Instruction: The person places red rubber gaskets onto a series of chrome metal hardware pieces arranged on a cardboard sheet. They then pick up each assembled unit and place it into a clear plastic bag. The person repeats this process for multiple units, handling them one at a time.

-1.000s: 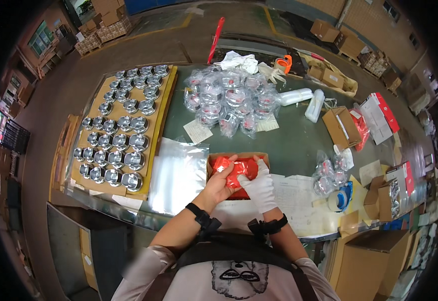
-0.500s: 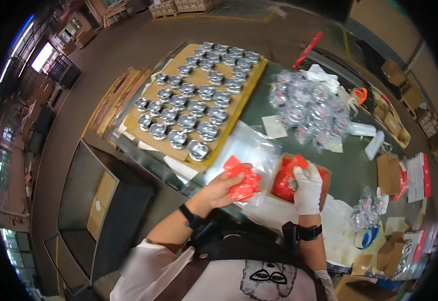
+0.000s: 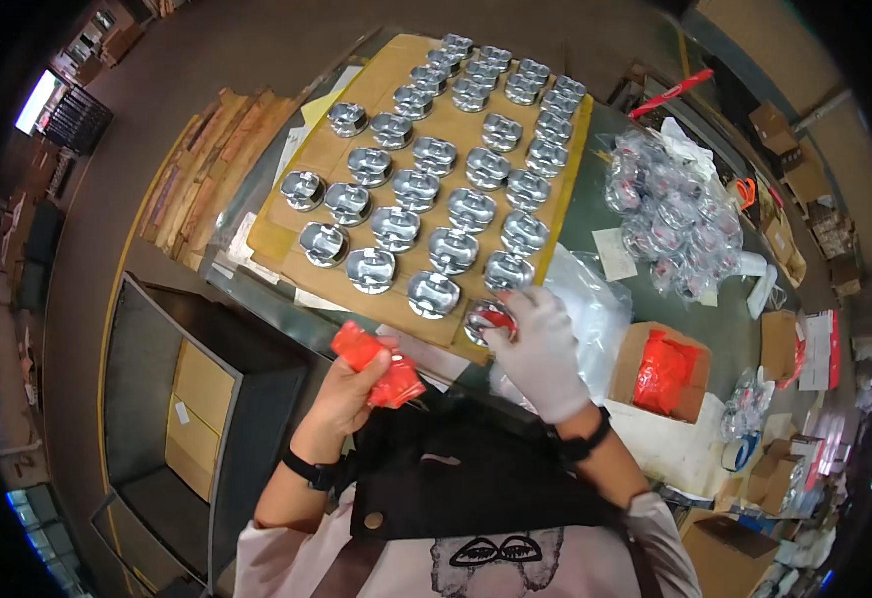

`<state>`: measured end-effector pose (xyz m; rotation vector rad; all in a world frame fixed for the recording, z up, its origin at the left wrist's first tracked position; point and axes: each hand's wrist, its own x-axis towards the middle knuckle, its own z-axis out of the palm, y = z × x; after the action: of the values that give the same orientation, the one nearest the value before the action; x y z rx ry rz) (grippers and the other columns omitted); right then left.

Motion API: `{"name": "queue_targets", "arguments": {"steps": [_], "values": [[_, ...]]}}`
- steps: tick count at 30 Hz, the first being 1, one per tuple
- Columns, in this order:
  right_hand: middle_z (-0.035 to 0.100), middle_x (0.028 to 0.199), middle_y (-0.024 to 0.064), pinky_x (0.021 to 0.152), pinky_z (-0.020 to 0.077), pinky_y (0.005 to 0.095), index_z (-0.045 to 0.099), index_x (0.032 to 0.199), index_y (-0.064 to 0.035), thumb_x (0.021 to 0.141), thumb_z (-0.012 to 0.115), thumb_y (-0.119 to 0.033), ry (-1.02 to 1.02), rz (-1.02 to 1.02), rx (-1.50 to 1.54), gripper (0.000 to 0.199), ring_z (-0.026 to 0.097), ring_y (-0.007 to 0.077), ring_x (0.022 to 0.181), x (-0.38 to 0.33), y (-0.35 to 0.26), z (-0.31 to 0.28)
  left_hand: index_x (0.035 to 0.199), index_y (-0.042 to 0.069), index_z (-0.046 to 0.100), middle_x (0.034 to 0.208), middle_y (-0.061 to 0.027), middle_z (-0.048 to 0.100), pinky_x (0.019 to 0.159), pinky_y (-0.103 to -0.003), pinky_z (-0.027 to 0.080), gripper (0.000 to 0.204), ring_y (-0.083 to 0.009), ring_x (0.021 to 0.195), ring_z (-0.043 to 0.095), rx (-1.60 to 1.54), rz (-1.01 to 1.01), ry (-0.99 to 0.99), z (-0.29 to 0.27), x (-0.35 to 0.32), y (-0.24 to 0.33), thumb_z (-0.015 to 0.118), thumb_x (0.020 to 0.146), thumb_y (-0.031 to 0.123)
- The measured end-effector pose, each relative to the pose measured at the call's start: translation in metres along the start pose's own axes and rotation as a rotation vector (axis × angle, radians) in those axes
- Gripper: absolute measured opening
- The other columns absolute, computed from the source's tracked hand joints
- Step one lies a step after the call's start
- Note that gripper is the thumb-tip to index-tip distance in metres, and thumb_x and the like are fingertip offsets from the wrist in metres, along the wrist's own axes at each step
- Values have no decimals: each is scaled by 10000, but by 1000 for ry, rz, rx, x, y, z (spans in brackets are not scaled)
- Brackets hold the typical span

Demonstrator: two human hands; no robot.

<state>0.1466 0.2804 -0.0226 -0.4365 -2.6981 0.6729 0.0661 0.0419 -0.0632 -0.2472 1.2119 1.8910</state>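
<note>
My bare left hand (image 3: pixel 344 395) is closed round several small red plastic packets (image 3: pixel 396 383), just off the near edge of the cardboard sheet. My right hand (image 3: pixel 540 354), in a white glove, reaches over the nearest metal piston (image 3: pixel 480 337) at the sheet's near right corner. Its thumb and fingers pinch a red packet (image 3: pixel 496 320) in the hollow of that piston. The hand covers part of the piston, so I cannot tell whether it touches the metal. Rows of shiny pistons (image 3: pixel 396 228) stand on the cardboard sheet (image 3: pixel 291 234).
Right of my gloved hand stands an open carton (image 3: pixel 697 404) of red packets. Clear plastic bags (image 3: pixel 595 309) lie between carton and sheet. Bagged pistons (image 3: pixel 670 214) are heaped beyond on the green tabletop (image 3: pixel 580 224). A dark metal cart (image 3: pixel 226 419) stands at left.
My right hand has moved left from the carton to the nearest piston, bringing a red packet. My left hand has shifted left with its packets. The view has also shifted.
</note>
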Motion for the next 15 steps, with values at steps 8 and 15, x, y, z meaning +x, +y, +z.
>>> {"name": "queue_targets", "arguments": {"steps": [8,15], "values": [[664,825,166,712,524,390,666,999,-37,795,711,-189,-365,361,365,258,653,330,780,5,-46,25,1137,65,580,1032,-65,656,576,-280,550,267,-154,877,658,218,-175,-366,9,33,29,629,939,237],[643,876,133,691,531,380,680,936,-97,819,668,-144,-157,89,-25,127,648,302,790,48,-35,46,1149,101,599,1022,-35,684,570,-261,549,313,-137,875,668,191,-240,-256,-37,41,40,632,932,324]]}}
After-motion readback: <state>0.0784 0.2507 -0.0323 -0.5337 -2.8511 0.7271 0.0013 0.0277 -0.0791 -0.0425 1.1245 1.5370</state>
